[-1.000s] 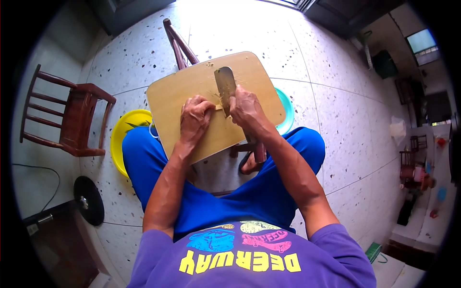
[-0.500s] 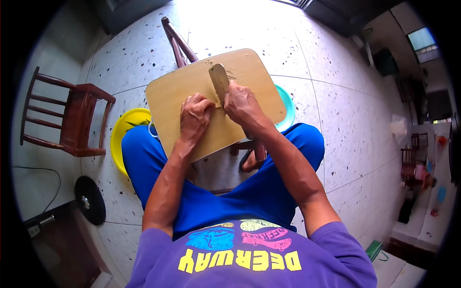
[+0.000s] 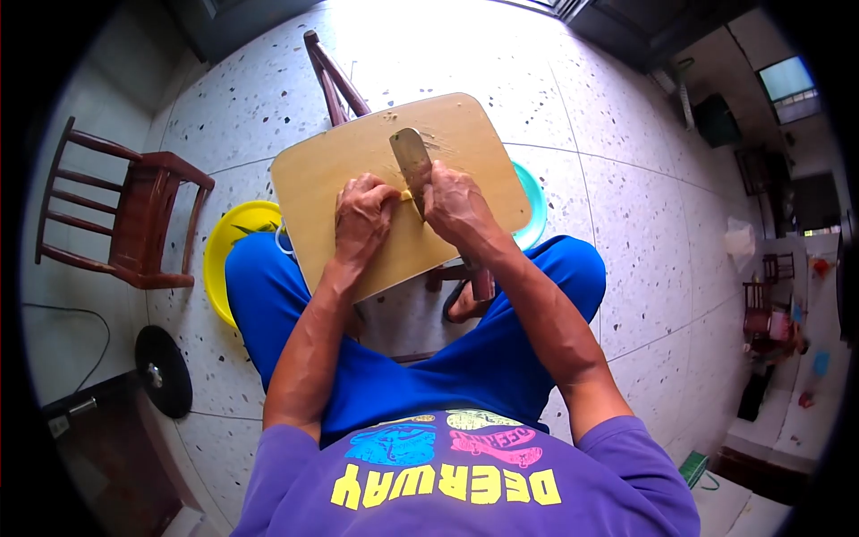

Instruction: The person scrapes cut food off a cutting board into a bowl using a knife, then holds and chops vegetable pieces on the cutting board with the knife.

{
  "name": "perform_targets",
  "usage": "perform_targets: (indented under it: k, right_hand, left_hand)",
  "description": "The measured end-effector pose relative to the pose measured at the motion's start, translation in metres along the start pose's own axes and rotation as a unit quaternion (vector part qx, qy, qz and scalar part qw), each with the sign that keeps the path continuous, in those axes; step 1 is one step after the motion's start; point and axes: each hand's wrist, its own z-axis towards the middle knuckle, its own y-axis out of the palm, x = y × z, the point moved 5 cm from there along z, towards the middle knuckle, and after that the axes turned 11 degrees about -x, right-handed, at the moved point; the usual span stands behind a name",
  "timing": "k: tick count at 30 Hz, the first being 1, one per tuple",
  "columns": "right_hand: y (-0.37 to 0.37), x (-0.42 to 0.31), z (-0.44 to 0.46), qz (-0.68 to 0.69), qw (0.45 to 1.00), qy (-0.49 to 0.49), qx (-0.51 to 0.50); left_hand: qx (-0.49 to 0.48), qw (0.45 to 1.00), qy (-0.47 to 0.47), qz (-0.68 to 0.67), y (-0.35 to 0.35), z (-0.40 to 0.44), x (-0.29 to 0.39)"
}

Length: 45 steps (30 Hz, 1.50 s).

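A wooden cutting board [image 3: 331,161] lies in front of my knees. My right hand [image 3: 454,199] is closed round a cleaver [image 3: 411,150], its broad blade pointing away from me and standing on the board. Beside the blade, my left hand [image 3: 364,215] has its fingers curled and pressed on a small yellowish piece of food [image 3: 406,195]. The kind of food cannot be made out, as the fingers cover most of it. Wet marks and small scraps [image 3: 429,134] show on the board past the blade.
A yellow basin [image 3: 217,268] with something green inside stands left of the board. Partly under the board's right side is a turquoise basin [image 3: 535,201]. A wooden chair [image 3: 134,215] stands at the left, near a round black lid [image 3: 163,371] on the floor.
The cleaver and my right hand have shifted slightly toward me and to the right. More of the yellowish piece shows by the blade. My left hand stays almost in place.
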Motion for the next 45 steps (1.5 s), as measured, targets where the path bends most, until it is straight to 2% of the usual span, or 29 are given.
perform_targets:
  k: [4, 7, 10, 16, 19, 22, 28, 34, 45]
  right_hand:
    - [0.007, -0.002, 0.015, -0.037, 0.999, -0.001, -0.02]
    - [0.006, 0.002, 0.021, -0.029, 0.999, 0.009, 0.036]
    - [0.002, 0.017, 0.026, 0.096, 0.987, 0.124, -0.037]
    - [-0.005, 0.013, 0.0, -0.005, 0.999, 0.04, 0.004]
    - [-0.004, 0.007, -0.002, 0.045, 0.998, 0.033, -0.01]
    - [-0.003, 0.001, 0.0, 0.04, 0.999, -0.014, 0.015]
    - [0.006, 0.003, 0.014, -0.018, 0.999, 0.011, -0.027]
    - [0.003, 0.007, 0.031, 0.008, 0.997, 0.077, 0.016]
    - [-0.002, -0.004, 0.005, 0.0, 1.0, 0.018, -0.003]
  left_hand:
    - [-0.002, 1.0, 0.005, -0.002, -0.001, 0.0, 0.0]
    - [-0.01, 1.0, 0.026, -0.01, -0.003, 0.001, 0.001]
    - [-0.021, 0.999, 0.03, -0.017, -0.004, 0.001, 0.0]
    - [-0.004, 1.0, 0.008, -0.01, -0.007, 0.001, 0.004]
    - [-0.003, 1.0, 0.009, -0.01, -0.006, 0.001, 0.002]
    - [-0.001, 1.0, 0.009, -0.008, -0.005, 0.0, 0.002]
    - [-0.005, 1.0, 0.007, -0.003, -0.004, 0.0, -0.002]
    - [-0.021, 1.0, 0.018, -0.012, -0.007, 0.0, 0.003]
    - [-0.014, 1.0, 0.006, -0.014, -0.004, -0.002, 0.0]
